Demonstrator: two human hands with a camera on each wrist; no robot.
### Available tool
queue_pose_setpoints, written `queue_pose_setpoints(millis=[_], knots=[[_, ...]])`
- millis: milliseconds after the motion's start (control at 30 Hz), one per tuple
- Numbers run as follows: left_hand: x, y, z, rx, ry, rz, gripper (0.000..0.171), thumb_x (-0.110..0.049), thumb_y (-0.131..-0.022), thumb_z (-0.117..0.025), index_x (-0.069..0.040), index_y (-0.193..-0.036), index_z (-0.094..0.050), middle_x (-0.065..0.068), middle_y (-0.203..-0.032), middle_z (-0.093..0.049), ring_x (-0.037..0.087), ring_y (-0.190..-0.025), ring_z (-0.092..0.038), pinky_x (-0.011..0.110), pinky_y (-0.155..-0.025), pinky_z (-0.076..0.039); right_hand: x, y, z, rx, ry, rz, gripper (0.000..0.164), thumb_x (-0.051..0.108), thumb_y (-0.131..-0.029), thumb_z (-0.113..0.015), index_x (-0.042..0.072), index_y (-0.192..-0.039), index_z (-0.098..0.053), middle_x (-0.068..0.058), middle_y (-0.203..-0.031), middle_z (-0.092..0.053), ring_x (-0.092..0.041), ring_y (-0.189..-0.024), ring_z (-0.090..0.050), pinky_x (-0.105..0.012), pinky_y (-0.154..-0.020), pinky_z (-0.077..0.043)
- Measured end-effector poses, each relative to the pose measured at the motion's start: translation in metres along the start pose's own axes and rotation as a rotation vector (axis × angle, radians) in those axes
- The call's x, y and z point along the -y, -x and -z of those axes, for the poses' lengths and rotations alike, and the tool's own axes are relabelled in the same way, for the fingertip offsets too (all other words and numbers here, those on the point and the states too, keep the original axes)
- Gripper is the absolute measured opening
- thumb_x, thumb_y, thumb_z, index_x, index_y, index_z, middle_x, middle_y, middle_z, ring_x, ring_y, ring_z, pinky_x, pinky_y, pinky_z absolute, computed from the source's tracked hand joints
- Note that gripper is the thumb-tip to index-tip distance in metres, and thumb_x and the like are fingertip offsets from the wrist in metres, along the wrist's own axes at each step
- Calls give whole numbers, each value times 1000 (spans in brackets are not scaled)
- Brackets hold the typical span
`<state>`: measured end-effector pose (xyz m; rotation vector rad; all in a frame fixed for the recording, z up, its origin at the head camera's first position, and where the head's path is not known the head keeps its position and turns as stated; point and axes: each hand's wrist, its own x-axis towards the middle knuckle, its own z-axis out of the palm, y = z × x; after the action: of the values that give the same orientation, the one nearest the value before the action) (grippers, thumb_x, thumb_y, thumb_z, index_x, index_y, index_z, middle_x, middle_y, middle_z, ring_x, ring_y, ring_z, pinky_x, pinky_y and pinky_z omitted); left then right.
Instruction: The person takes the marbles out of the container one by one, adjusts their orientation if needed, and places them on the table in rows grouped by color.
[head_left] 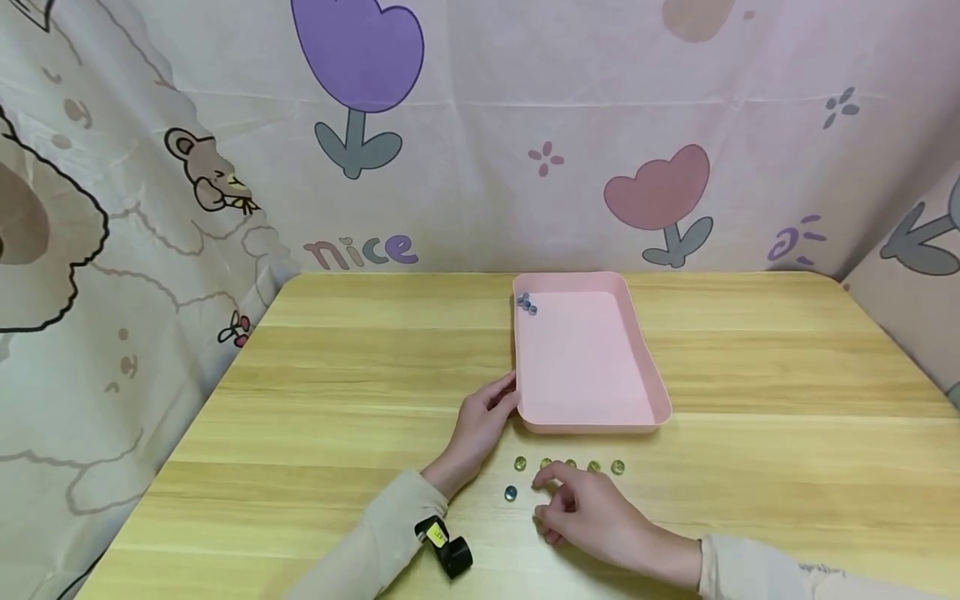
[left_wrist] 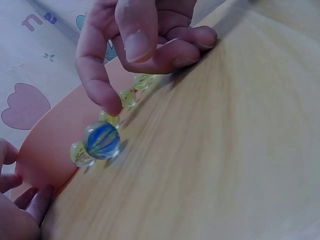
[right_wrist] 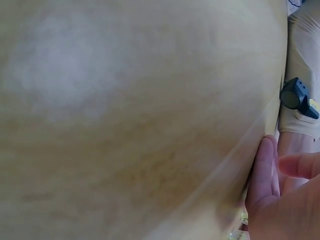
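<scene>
My left hand [head_left: 474, 433] rests at the left wall of a pink tray [head_left: 592, 358], its fingertips against the outside near the front corner. Over the table, just in front of the tray, my right hand [head_left: 592, 512] hovers with loosely bent fingers and nothing between them. A blue-streaked glass marble [head_left: 511, 493] lies on the wood left of its fingertips; in the left wrist view this marble [left_wrist: 102, 140] is apart from the fingers. Behind it runs a row of several yellow marbles [head_left: 521, 463], partly covered by the right index finger.
Several blue marbles [head_left: 527, 305] sit together in the tray's far left corner. A patterned cloth [head_left: 480, 183] hangs along the back edge of the wooden table [head_left: 360, 358]. A black wrist camera [head_left: 450, 550] sticks out from the left sleeve.
</scene>
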<state>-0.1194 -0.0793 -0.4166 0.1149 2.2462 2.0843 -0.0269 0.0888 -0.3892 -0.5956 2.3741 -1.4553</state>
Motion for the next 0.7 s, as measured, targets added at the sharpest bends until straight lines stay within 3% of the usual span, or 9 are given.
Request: queue_pose_setpoints(millis=[233,467,700], knots=[[-1,0,0,4,27,-4,41,-15,-97,-58,-3,-135,-54,15,-130,-59,26,-119,-53,34,-100,-45,4,2,6,31,67,-17,21,4,-88,-64,3,-107,-59,11,-66,-63,-3,-59,-60,-20,-55,-50],[2,-1,1,4,-12,-33,40,-15,-97,-57,-1,-134,-55,15,-129,-59,26,-118,-54,32,-98,-47,6,5,19,61,93,65,23,1,-87,-61,1,-110,-60,12,-78,-63,-1,-70,-58,-21,-61,-50],[2,0,1,6,12,-7,41,-15,-96,-58,-3,-135,-55,14,-130,-59,26,-117,-54,34,-99,-46,17,-1,40,-7,123,82,21,4,-87,-65,-2,-107,-63,7,-80,-62,-4,-73,-58,-23,-64,-54]])
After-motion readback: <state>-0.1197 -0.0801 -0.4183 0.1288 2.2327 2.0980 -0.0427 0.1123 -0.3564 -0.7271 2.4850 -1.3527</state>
